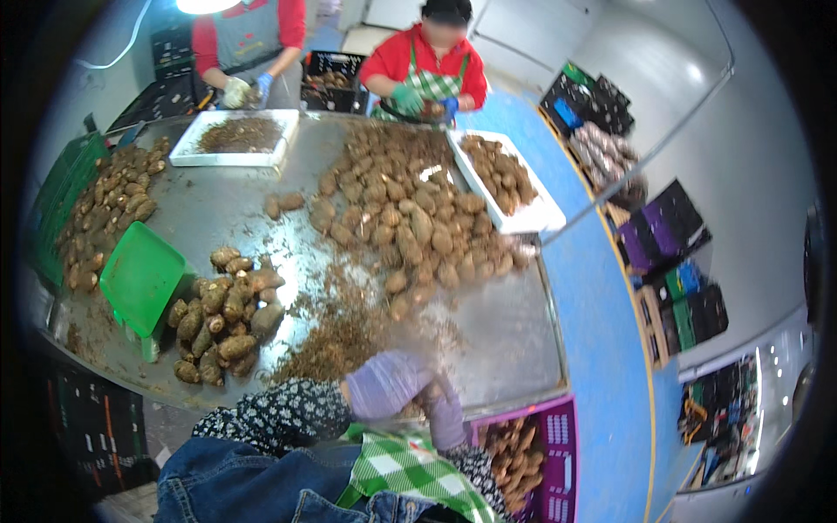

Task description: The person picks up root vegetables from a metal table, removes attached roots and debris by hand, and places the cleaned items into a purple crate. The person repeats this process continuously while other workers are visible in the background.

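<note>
My left hand [389,384], in a purple glove, is close to the table's near edge, beside a heap of brown root fibres [333,343]. My right hand [447,412], gloved the same way, almost meets it. Something brown shows between the gloves, but blur and the fingers hide what it is and how it is held. To the left lies a pile of brown taro-like corms [219,314]. Farther out a larger heap of such corms [418,216] covers the middle of the metal table [516,333].
A green plastic scoop [144,278] leans by the left pile. White trays hold fibres [186,153] and corms [546,212]. A purple crate [565,457] of corms stands at the near right. Two gloved people [435,72] work across the table. Crates [660,229] line the right wall.
</note>
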A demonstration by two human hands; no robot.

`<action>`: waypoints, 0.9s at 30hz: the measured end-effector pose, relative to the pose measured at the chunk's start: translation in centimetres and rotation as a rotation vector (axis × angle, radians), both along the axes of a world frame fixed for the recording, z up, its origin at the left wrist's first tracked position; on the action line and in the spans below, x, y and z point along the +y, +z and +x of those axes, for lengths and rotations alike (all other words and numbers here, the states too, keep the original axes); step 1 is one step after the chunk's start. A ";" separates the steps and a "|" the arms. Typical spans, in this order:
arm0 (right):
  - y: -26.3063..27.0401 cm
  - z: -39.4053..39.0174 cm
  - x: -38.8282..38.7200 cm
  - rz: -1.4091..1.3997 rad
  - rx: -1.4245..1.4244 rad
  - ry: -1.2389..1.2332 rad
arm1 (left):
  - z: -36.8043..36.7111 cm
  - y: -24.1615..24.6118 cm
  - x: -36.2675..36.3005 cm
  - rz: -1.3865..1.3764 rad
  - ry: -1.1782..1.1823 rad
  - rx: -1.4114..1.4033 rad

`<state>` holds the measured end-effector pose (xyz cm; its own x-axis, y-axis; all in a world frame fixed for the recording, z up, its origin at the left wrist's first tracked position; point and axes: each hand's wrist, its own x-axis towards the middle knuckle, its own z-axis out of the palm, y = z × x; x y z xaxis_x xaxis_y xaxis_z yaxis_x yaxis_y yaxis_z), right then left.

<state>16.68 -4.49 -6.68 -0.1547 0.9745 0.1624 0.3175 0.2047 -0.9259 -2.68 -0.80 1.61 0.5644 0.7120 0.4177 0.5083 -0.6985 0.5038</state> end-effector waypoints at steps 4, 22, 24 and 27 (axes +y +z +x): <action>1.0 -0.2 0.5 -0.415 0.195 -0.025 | -0.8 -0.7 0.4 -0.029 0.109 -0.018; -2.1 -1.5 1.2 -0.461 0.537 -0.002 | -0.1 -1.0 -0.4 -0.506 0.160 -0.001; -1.0 -1.5 1.3 -0.402 0.528 0.054 | 0.0 -2.0 -0.2 -0.418 0.107 -0.047; 1.9 -2.2 1.3 -0.209 0.412 0.206 | 0.0 -3.9 0.4 -0.271 0.223 0.009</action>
<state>14.48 -3.24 -4.81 -0.3112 0.9488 0.0549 -0.1101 0.0214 -0.9937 -2.71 -0.39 -2.29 0.3857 0.9023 0.1925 0.6385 -0.4116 0.6503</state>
